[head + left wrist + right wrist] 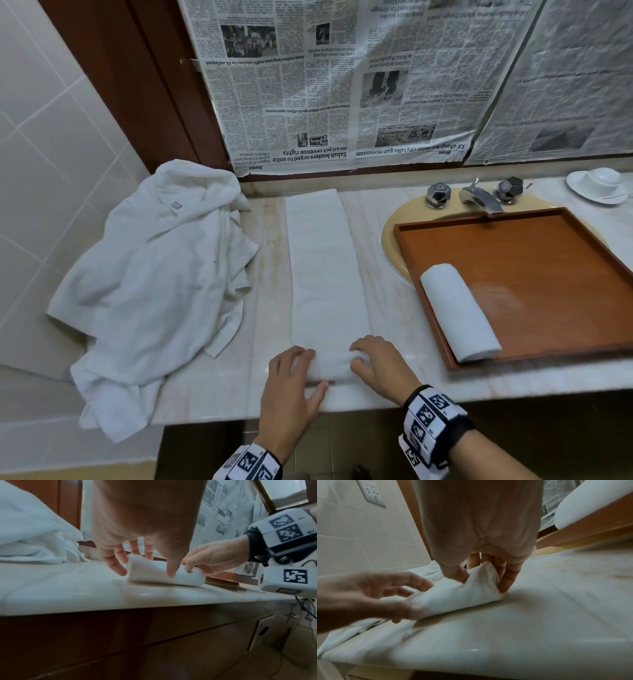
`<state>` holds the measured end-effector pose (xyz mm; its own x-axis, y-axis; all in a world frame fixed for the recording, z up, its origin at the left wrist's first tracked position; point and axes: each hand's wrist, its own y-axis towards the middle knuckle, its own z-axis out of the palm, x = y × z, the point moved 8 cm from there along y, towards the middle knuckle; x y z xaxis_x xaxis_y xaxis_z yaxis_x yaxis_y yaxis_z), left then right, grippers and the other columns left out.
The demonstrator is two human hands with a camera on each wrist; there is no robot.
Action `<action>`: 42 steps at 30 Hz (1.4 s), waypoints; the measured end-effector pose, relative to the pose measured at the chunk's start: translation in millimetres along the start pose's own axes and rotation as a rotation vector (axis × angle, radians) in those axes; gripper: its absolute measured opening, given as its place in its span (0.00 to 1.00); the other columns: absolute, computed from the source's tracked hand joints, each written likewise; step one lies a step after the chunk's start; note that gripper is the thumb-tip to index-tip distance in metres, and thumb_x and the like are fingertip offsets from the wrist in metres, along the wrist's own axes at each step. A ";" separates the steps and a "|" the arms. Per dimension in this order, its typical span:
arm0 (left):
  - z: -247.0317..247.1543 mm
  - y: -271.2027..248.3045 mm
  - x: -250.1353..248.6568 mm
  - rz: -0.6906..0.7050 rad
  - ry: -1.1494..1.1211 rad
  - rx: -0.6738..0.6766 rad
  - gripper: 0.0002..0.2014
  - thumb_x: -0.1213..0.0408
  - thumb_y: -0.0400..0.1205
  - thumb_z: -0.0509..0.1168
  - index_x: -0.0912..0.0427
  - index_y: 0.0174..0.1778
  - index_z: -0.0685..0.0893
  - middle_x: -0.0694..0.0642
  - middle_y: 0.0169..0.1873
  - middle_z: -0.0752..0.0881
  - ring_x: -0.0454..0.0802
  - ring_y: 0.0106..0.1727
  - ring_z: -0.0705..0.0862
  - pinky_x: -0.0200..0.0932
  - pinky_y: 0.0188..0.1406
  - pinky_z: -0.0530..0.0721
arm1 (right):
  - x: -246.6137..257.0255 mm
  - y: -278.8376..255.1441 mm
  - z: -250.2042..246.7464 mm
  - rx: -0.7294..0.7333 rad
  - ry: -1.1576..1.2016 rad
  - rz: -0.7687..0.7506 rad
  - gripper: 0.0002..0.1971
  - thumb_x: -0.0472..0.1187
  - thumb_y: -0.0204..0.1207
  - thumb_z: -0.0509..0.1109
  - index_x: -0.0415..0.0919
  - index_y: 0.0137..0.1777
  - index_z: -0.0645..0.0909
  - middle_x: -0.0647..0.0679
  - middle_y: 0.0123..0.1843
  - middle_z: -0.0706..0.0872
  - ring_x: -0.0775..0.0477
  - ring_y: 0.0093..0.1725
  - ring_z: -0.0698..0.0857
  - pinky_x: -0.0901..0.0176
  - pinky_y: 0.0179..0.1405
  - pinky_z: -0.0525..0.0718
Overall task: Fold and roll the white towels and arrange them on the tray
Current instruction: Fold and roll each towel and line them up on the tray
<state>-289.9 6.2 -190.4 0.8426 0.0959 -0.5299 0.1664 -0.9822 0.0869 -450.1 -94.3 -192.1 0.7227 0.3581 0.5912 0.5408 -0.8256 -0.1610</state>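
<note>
A white towel (pixel 325 267), folded into a long narrow strip, lies on the marble counter and runs away from me. Its near end is rolled into a short roll (pixel 330 365) (pixel 147 574) (pixel 453 599). My left hand (pixel 294 373) (pixel 145 566) grips the roll's left end, fingers over the top and thumb on the near side. My right hand (pixel 370 363) (pixel 483 580) grips the right end, thumb tucked into the fold. To the right a wooden tray (pixel 548 274) rests over the sink, with one finished rolled towel (pixel 459 311) along its left side.
A heap of loose white towels (pixel 154 274) covers the counter's left end and hangs over its edge. A chrome faucet (pixel 479 198) stands behind the tray, a cup on a saucer (pixel 597 185) at far right. Newspaper (pixel 342 85) covers the back wall.
</note>
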 end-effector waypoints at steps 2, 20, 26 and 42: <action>3.2 3.9 6.9 0.002 0.025 0.025 0.26 0.40 0.75 0.63 0.44 0.69 0.78 0.45 0.65 0.79 0.49 0.63 0.78 0.44 0.53 0.84 | -2.4 3.5 0.9 -0.008 0.005 0.019 0.16 0.44 0.83 0.61 0.43 0.67 0.82 0.50 0.60 0.84 0.49 0.61 0.79 0.66 0.56 0.70; -6.3 34.4 33.2 -0.256 -0.284 0.233 0.14 0.39 0.78 0.70 0.42 0.52 0.87 0.41 0.45 0.88 0.36 0.46 0.84 0.29 0.43 0.77 | -1.6 1.8 -5.1 0.045 0.031 -0.136 0.21 0.58 0.82 0.65 0.46 0.69 0.82 0.50 0.62 0.85 0.50 0.62 0.79 0.63 0.63 0.73; -10.1 20.5 35.9 -0.359 -0.320 0.161 0.19 0.32 0.76 0.66 0.43 0.46 0.86 0.43 0.39 0.89 0.37 0.43 0.84 0.24 0.39 0.75 | -7.1 -11.5 5.4 0.059 0.050 -0.077 0.23 0.59 0.84 0.59 0.44 0.67 0.80 0.51 0.61 0.83 0.50 0.61 0.78 0.63 0.64 0.70; -1.3 16.5 14.0 -0.068 -0.076 0.105 0.29 0.35 0.78 0.67 0.43 0.73 0.77 0.41 0.67 0.74 0.42 0.64 0.76 0.43 0.57 0.82 | -0.7 -2.8 3.4 -0.123 -0.154 -0.066 0.11 0.36 0.84 0.62 0.48 0.62 0.81 0.50 0.59 0.76 0.50 0.55 0.76 0.53 0.44 0.85</action>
<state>-274.7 -8.4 -195.3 0.7894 0.1542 -0.5942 0.1642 -0.9857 -0.0377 -450.6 -90.8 -194.7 0.7497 0.4683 0.4676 0.5396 -0.8416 -0.0222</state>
